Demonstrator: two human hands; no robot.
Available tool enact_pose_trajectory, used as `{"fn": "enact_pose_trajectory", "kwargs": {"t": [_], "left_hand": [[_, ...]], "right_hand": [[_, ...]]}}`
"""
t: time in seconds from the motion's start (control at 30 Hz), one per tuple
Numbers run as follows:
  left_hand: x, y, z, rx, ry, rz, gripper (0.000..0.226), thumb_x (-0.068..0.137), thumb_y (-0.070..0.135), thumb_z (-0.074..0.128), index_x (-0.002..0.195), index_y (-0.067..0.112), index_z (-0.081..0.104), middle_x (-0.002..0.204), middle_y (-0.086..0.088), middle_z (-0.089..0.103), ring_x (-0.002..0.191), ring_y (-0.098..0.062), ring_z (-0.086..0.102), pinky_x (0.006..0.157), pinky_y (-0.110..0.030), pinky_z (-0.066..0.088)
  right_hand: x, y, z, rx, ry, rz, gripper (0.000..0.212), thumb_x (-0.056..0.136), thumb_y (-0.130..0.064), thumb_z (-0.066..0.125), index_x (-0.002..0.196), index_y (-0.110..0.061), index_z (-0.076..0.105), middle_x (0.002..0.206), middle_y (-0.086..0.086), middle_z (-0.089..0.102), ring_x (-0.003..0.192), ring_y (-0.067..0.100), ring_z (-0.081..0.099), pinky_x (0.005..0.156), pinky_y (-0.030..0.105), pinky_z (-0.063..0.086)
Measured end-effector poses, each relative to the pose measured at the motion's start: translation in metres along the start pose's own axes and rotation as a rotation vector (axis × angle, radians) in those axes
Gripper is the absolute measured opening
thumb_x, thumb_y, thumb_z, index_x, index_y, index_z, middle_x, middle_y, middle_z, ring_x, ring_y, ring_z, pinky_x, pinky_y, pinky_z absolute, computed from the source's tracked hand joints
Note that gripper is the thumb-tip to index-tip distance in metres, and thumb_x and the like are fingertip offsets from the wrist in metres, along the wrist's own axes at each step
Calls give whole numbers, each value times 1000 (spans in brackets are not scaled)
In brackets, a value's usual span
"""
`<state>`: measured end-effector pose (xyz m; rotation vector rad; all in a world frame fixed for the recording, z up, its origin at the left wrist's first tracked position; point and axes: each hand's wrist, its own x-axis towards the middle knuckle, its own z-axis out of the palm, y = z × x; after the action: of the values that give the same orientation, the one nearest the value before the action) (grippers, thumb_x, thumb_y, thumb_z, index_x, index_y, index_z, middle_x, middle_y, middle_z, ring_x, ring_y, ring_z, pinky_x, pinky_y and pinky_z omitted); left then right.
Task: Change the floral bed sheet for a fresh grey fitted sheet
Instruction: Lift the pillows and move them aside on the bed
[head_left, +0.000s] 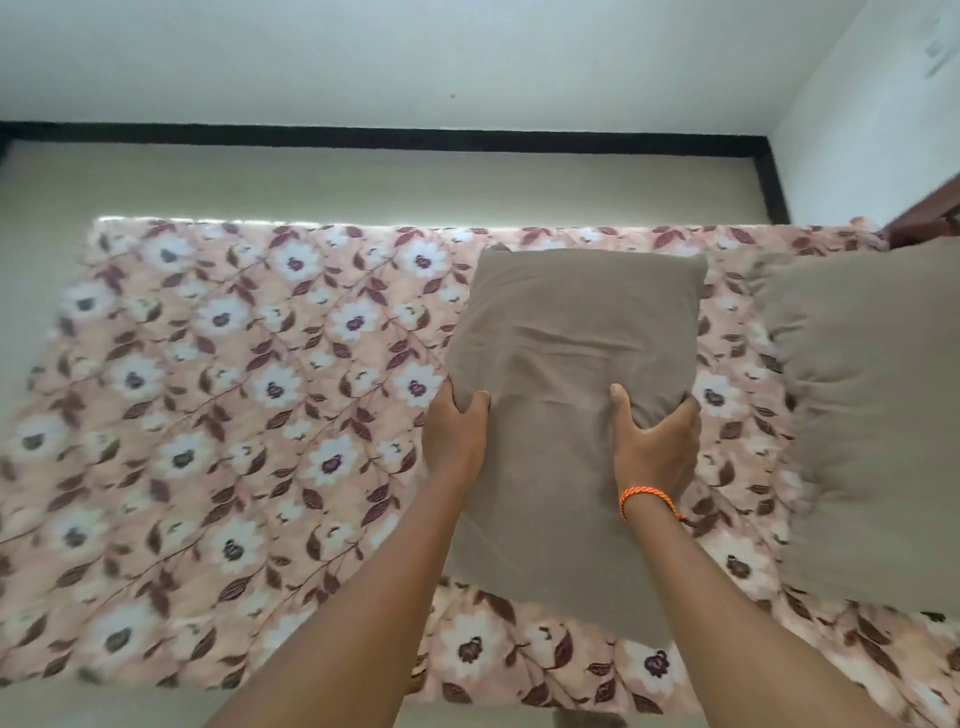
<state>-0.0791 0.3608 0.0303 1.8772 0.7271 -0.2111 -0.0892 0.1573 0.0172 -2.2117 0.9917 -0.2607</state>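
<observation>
The floral bed sheet (218, 395), pink with white flowers and maroon leaves, covers the mattress across the view. A brown pillow (566, 332) is lifted above it in the middle. My left hand (454, 436) grips the pillow's left edge, thumb on top. My right hand (657, 452), an orange thread band on its wrist, grips the pillow's right side with the thumb pressed into the fabric. A second brown pillow (872, 415) lies on the sheet at the right. No grey sheet is in view.
Pale floor (363, 192) runs beyond the mattress to a black skirting strip (363, 136) and white walls. A dark wooden piece (930, 218) shows at the far right corner. More floor lies at the left and near edges.
</observation>
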Motion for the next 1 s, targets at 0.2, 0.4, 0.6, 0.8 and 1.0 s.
{"fn": "enact_pose_trajectory", "kwargs": {"t": [0.2, 0.4, 0.6, 0.8, 1.0], "left_hand": [[35, -39, -151, 65, 124, 18, 50, 84, 54, 56, 126, 29, 64, 107, 12, 68, 102, -20, 65, 93, -45, 54], [70, -84, -287, 39, 181, -22, 64, 86, 53, 61, 147, 35, 53, 125, 14, 60, 125, -22, 57, 111, -51, 46], [108, -122, -389, 41, 249, -55, 67, 91, 46, 64, 154, 33, 47, 130, 1, 58, 134, -27, 50, 117, -55, 37], [158, -157, -456, -8, 280, -84, 71, 73, 56, 58, 141, 37, 56, 127, 1, 65, 125, -27, 57, 107, -51, 48], [207, -197, -489, -45, 189, -112, 82, 73, 51, 64, 153, 42, 46, 143, 6, 62, 133, -24, 56, 114, -51, 46]], "right_hand": [[-125, -76, 71, 44, -93, -34, 91, 83, -78, 65, 142, -13, 45, 139, 10, 58, 125, 35, 59, 97, 53, 52], [-233, -142, 146, 75, -191, -100, 93, 84, -78, 63, 146, -13, 42, 142, 10, 56, 129, 33, 56, 99, 51, 53], [-318, -192, 211, 87, -301, -138, 93, 89, -71, 65, 155, -13, 34, 153, 7, 47, 140, 28, 46, 107, 51, 47], [-366, -225, 274, 89, -470, -220, 90, 95, -54, 66, 162, -13, 23, 160, 10, 38, 148, 29, 36, 120, 51, 37], [-385, -241, 320, -32, -666, -234, 98, 90, -40, 72, 164, -21, 11, 155, 14, 36, 143, 33, 37, 115, 50, 40]]}}
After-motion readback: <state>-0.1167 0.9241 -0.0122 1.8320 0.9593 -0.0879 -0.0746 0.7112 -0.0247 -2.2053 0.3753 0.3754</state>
